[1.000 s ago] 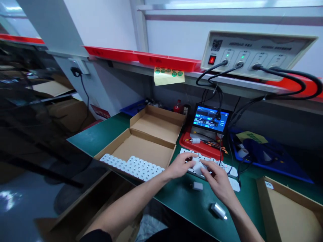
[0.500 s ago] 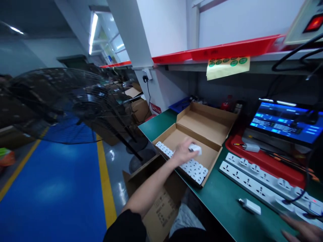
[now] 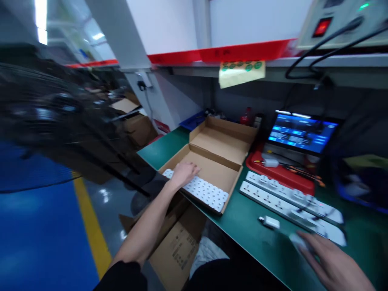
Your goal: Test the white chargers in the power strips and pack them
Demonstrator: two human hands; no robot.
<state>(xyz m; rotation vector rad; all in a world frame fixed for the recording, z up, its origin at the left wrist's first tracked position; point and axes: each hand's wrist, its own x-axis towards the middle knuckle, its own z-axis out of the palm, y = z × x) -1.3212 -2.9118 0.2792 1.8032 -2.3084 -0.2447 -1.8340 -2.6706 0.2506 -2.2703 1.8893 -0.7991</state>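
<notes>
Inside the open cardboard box (image 3: pixel 232 190), rows of small white plug adapters (image 3: pixel 209 194) line the near side. My left hand (image 3: pixel 183 174) rests over the left part of these rows, fingers stretched forward and a little apart. What lies under its palm is hidden, and no adapter shows in its fingers. At the lower right, my right hand (image 3: pixel 330 258) grips a white plug adapter (image 3: pixel 298 241), blurred by motion, above the green table. Another white adapter with a dark metal end (image 3: pixel 269 222) lies on the table, left of that hand.
Two white power strips (image 3: pixel 273 200) lie side by side, with a red tray (image 3: pixel 281 176) behind them. A lit screen (image 3: pixel 301 133) stands at the back under a shelf. Left of the table is a large fan (image 3: pixel 54 113); a bigger carton (image 3: pixel 178 250) sits below the table edge.
My left hand has gone from above the box's middle, holding a white adapter, down to the left part of the rows. My right hand has come further into view with an adapter. The view has turned right.
</notes>
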